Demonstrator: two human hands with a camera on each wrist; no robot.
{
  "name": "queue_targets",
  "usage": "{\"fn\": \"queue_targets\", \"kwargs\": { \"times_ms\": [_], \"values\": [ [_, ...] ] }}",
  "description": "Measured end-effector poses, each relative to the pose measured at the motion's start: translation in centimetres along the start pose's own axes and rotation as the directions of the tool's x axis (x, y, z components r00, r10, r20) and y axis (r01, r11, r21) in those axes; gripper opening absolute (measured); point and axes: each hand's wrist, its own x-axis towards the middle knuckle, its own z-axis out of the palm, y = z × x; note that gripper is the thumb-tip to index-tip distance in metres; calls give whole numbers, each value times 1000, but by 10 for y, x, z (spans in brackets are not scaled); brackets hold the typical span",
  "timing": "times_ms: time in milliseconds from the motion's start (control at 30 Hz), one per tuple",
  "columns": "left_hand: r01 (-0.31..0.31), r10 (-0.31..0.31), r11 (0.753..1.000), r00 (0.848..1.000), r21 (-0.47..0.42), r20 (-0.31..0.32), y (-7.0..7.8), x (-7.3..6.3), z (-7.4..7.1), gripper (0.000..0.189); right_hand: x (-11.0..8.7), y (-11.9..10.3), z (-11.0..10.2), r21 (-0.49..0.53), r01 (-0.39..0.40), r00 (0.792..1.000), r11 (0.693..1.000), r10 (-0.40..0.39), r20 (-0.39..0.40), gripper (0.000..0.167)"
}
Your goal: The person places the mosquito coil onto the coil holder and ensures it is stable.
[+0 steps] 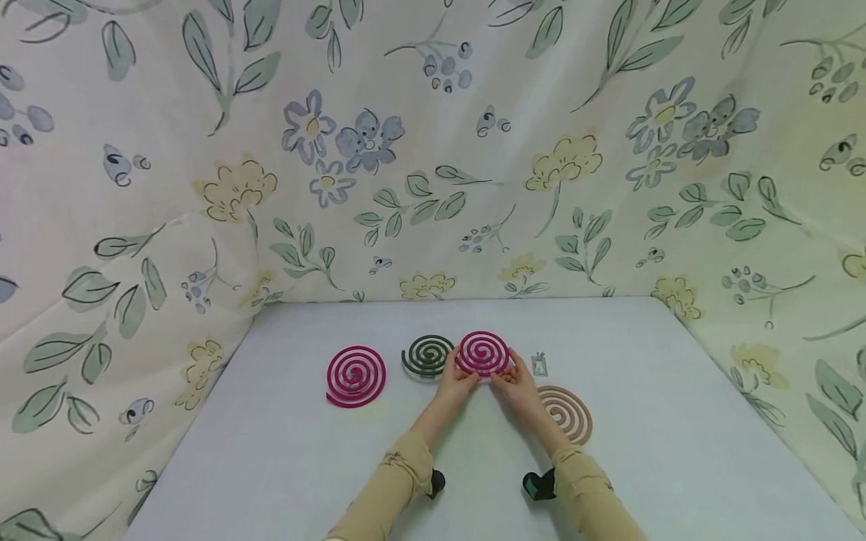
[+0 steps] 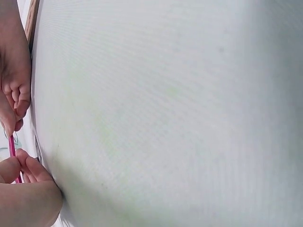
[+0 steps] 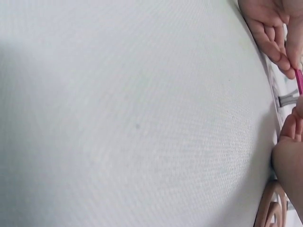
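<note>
A magenta mosquito coil (image 1: 482,352) is held up, tilted toward the head camera, between both hands. My left hand (image 1: 456,385) pinches its left and lower rim with thumb and fingers. On the opposite rim, my right hand (image 1: 517,386) does the same, its thumb at the lower edge. Seen edge-on in the left wrist view, the coil (image 2: 12,145) is a thin pink strip between the fingertips. The right wrist view catches only a short piece of the coil (image 3: 299,81). A dark green coil (image 1: 428,356) lies just left of the held one, partly behind my left hand.
Farther left on the white table (image 1: 271,451) lies another magenta coil (image 1: 355,377). A brown coil (image 1: 573,415) is partly covered by my right forearm. Beyond my right hand is a small metal coil stand (image 1: 539,364). Floral cloth (image 1: 433,150) hangs behind the table and along its sides.
</note>
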Motion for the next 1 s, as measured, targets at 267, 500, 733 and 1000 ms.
{"fn": "queue_targets", "kwargs": {
  "times_ms": [267, 500, 733, 1000],
  "values": [
    [-110, 110, 994, 994, -2, -8, -39, 25, 0, 67, -1, 1, 2, -6, 5, 1000, 1000, -5, -16, 69],
    [-103, 104, 994, 995, -23, 6, -77, 51, -3, 68, -2, -2, 1, -22, -4, 1000, 1000, 3, -18, 68],
    [10, -10, 1000, 1000, 14, -27, 25, -18, 3, 61, 0, -2, 1, -12, -70, 997, 998, 69, -31, 68],
    [-125, 125, 992, 992, 9, -13, -123, 85, -1, 76, -2, -5, 3, 101, -98, 992, 990, 106, -73, 67]
  ]
}}
